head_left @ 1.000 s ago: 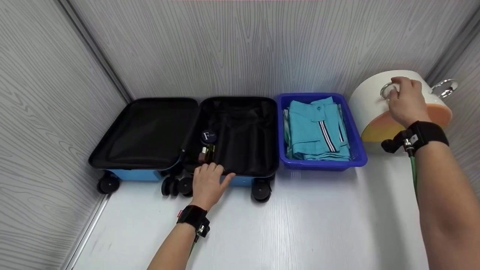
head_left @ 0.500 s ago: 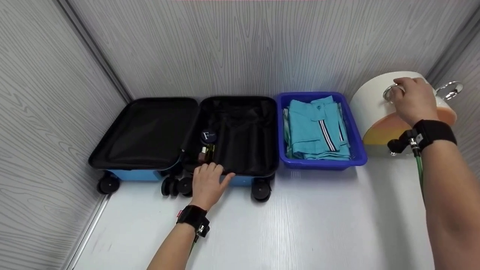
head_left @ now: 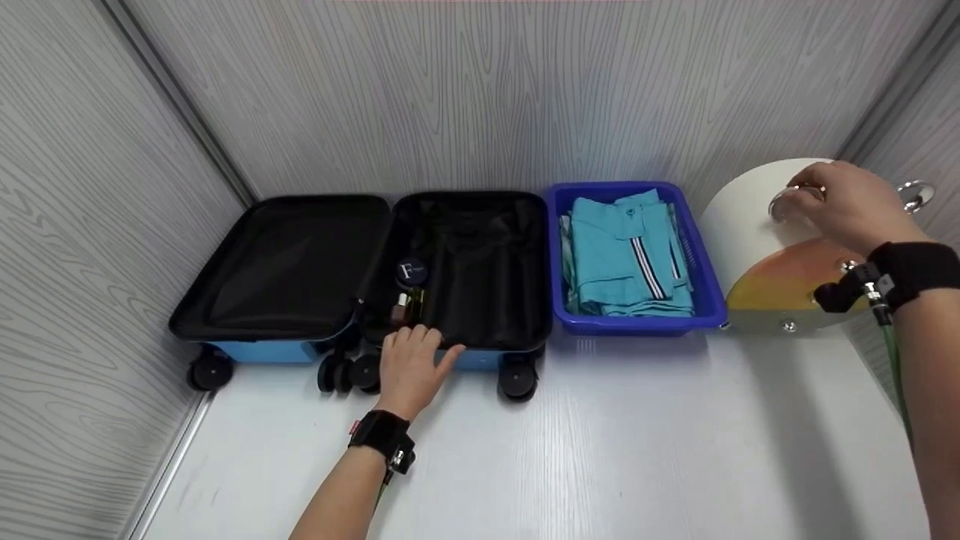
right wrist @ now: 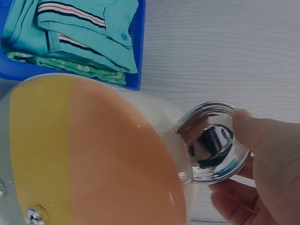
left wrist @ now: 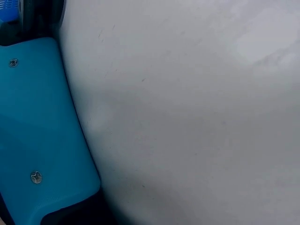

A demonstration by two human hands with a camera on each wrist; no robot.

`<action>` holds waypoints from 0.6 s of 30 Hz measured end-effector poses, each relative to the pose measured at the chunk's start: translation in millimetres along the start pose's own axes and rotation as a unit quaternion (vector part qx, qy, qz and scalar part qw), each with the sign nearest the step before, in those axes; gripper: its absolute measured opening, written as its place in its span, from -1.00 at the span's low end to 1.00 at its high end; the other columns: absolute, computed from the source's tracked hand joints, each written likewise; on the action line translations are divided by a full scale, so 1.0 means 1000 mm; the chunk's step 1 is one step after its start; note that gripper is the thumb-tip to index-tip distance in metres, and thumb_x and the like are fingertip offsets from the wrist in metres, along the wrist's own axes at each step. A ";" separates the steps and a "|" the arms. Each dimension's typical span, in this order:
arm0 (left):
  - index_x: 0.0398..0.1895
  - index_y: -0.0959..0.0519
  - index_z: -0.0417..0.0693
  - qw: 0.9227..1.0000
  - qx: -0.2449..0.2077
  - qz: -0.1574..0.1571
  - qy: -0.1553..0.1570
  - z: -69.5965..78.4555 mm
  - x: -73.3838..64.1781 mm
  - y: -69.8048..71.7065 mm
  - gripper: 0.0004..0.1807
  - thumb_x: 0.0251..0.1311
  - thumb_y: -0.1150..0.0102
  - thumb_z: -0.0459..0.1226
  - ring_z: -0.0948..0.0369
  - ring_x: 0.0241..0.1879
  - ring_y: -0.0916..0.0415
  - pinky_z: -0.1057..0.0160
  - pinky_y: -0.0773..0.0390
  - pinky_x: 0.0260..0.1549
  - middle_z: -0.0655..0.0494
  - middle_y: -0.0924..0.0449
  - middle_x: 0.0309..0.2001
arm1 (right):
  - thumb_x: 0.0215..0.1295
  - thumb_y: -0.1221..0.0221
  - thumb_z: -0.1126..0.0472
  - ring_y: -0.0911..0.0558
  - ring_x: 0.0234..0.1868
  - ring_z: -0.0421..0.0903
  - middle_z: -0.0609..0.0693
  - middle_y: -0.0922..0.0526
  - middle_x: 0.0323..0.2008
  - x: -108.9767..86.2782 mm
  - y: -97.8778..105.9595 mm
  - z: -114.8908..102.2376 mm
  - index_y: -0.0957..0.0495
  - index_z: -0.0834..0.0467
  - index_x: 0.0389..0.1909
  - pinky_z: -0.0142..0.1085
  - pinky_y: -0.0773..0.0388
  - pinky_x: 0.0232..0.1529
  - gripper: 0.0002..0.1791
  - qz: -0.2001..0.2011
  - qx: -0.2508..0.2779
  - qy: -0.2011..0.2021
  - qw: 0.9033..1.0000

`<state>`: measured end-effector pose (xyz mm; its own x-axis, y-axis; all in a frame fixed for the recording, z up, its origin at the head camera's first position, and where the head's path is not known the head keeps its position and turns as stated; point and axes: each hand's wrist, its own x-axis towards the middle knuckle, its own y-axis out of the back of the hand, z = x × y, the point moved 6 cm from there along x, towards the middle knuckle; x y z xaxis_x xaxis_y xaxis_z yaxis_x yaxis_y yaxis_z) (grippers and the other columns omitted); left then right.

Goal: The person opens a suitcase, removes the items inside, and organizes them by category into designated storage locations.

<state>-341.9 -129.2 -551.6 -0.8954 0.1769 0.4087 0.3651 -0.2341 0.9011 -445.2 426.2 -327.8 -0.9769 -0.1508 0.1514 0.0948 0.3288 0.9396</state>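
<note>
In the head view, a white handbag (head_left: 739,232) with orange and yellow bands leans at the right, its base with metal studs facing the viewer. My right hand (head_left: 862,206) grips one of its shiny silver ring handles (right wrist: 208,107); thumb and fingers pinch the ring in the right wrist view. My left hand (head_left: 411,371) rests on the front rim of the open suitcase (head_left: 480,360), thumb spread to the side. The left wrist view shows mostly the suitcase's blue shell (left wrist: 37,117), with almost none of the hand.
A blue plastic basket (head_left: 637,326) of folded turquoise clothes (head_left: 607,247) stands between suitcase and handbag. Inside the suitcase lie a dark round tin (head_left: 412,273) and small bottles (head_left: 401,308). Its other black-lined half (head_left: 285,262) lies to the left. Grey walls rise behind and beside.
My right hand has moved right and slightly toward me with the handbag, whose base and studs now show more. The left hand stays on the suitcase rim; the view has shifted slightly.
</note>
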 end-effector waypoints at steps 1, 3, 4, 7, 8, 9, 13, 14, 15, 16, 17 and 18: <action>-0.16 -0.61 -0.01 1.000 -0.001 -0.001 0.000 0.000 0.000 0.000 -0.33 0.46 0.21 0.34 -0.04 -0.09 -0.45 -0.10 -0.38 0.13 -0.01 -0.55 -0.17 | 0.60 -0.01 -0.03 -0.52 -0.01 0.30 0.36 -0.58 0.03 -0.002 0.002 -0.001 -0.56 0.34 0.10 0.21 -0.37 -0.04 -0.52 -0.014 -0.006 -0.002 1.000; -0.16 -0.61 -0.01 1.000 -0.003 -0.002 0.000 0.000 0.000 0.000 -0.34 0.46 0.21 0.34 -0.04 -0.09 -0.45 -0.10 -0.38 0.13 -0.01 -0.55 -0.16 | 0.59 -0.03 -0.05 -0.54 -0.05 0.24 0.31 -0.61 -0.01 -0.006 0.006 -0.003 -0.57 0.31 0.08 0.18 -0.38 -0.08 -0.53 -0.039 -0.019 -0.002 0.999; -0.15 -0.61 -0.01 1.000 -0.003 -0.004 0.000 0.000 0.000 0.000 -0.33 0.46 0.22 0.34 -0.04 -0.09 -0.45 -0.10 -0.38 0.13 -0.01 -0.55 -0.16 | 0.59 -0.04 -0.07 -0.54 -0.06 0.22 0.28 -0.63 -0.03 -0.008 0.008 -0.003 -0.58 0.29 0.07 0.16 -0.38 -0.08 -0.53 -0.050 -0.026 -0.003 0.998; -0.15 -0.61 -0.01 1.000 -0.005 -0.002 -0.002 0.000 0.001 0.000 -0.34 0.47 0.21 0.33 -0.04 -0.09 -0.45 -0.10 -0.38 0.13 -0.01 -0.55 -0.16 | 0.57 -0.07 -0.08 -0.56 -0.08 0.21 0.24 -0.66 -0.08 -0.014 0.012 -0.007 -0.60 0.28 0.03 0.18 -0.41 -0.07 -0.53 -0.077 -0.043 -0.005 0.996; -0.15 -0.61 -0.01 1.000 -0.004 -0.003 -0.002 0.000 0.001 -0.001 -0.34 0.47 0.21 0.33 -0.04 -0.09 -0.44 -0.09 -0.38 0.13 0.00 -0.55 -0.16 | 0.56 -0.08 -0.07 -0.57 -0.08 0.20 0.22 -0.67 -0.09 -0.016 0.014 -0.008 -0.61 0.27 0.02 0.18 -0.42 -0.07 -0.55 -0.084 -0.051 -0.003 0.995; -0.15 -0.60 -0.01 1.000 -0.003 -0.002 -0.003 0.001 0.001 -0.001 -0.35 0.47 0.21 0.33 -0.04 -0.10 -0.44 -0.09 -0.38 0.12 0.00 -0.55 -0.16 | 0.56 -0.09 -0.06 -0.58 -0.08 0.20 0.21 -0.68 -0.10 -0.018 0.015 -0.010 -0.61 0.27 0.01 0.18 -0.43 -0.06 -0.56 -0.091 -0.060 -0.001 0.994; -0.14 -0.60 -0.01 1.000 -0.002 -0.003 -0.003 0.001 0.002 -0.001 -0.35 0.47 0.20 0.32 -0.04 -0.10 -0.44 -0.09 -0.38 0.12 -0.01 -0.55 -0.17 | 0.52 -0.15 0.01 -0.61 -0.16 0.17 0.17 -0.70 -0.19 -0.024 0.019 -0.017 -0.65 0.27 -0.07 0.15 -0.47 -0.12 -0.63 -0.116 -0.092 0.011 0.989; -0.14 -0.60 -0.01 1.000 -0.001 -0.003 -0.003 0.001 0.002 -0.001 -0.35 0.47 0.20 0.32 -0.04 -0.10 -0.44 -0.09 -0.38 0.12 -0.01 -0.55 -0.16 | 0.50 -0.17 0.03 -0.61 -0.19 0.16 0.15 -0.70 -0.23 -0.025 0.020 -0.019 -0.65 0.27 -0.10 0.11 -0.48 -0.15 -0.66 -0.122 -0.101 0.017 0.987; -0.13 -0.61 -0.02 1.000 -0.001 -0.004 -0.002 0.001 0.002 -0.001 -0.35 0.47 0.20 0.32 -0.04 -0.10 -0.44 -0.09 -0.38 0.12 -0.01 -0.55 -0.16 | 0.48 -0.18 0.04 -0.61 -0.22 0.13 0.13 -0.71 -0.26 -0.026 0.021 -0.020 -0.66 0.26 -0.13 0.07 -0.48 -0.19 -0.67 -0.126 -0.108 0.021 0.986; -0.13 -0.61 -0.02 1.000 -0.002 -0.004 -0.002 0.001 0.003 -0.001 -0.35 0.47 0.20 0.32 -0.04 -0.09 -0.44 -0.09 -0.38 0.13 -0.01 -0.55 -0.16 | 0.47 -0.20 0.04 -0.60 -0.25 0.10 0.09 -0.70 -0.30 -0.026 0.022 -0.022 -0.67 0.24 -0.17 0.02 -0.48 -0.22 -0.69 -0.131 -0.116 0.025 0.984; -0.13 -0.61 -0.02 1.000 -0.002 -0.004 -0.001 0.001 0.003 0.000 -0.35 0.47 0.20 0.32 -0.04 -0.09 -0.45 -0.09 -0.38 0.14 -0.01 -0.55 -0.16 | 0.45 -0.22 0.04 -0.60 -0.28 0.06 0.06 -0.71 -0.32 -0.027 0.023 -0.023 -0.68 0.23 -0.20 -0.02 -0.47 -0.26 -0.71 -0.136 -0.123 0.028 0.983; -0.13 -0.61 -0.02 1.000 -0.003 -0.006 -0.001 0.001 0.003 0.000 -0.34 0.47 0.20 0.32 -0.04 -0.09 -0.45 -0.09 -0.38 0.14 -0.01 -0.55 -0.16 | 0.44 -0.23 0.03 -0.59 -0.30 0.04 0.05 -0.70 -0.34 -0.028 0.024 -0.025 -0.68 0.22 -0.21 -0.05 -0.46 -0.29 -0.70 -0.143 -0.128 0.029 0.981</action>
<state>-344.5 -127.2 -550.4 -0.8986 0.1823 0.3991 0.3537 -0.2376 0.9047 -410.9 415.5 -301.6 -0.9589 -0.2572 -0.1195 -0.1293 0.0213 0.9914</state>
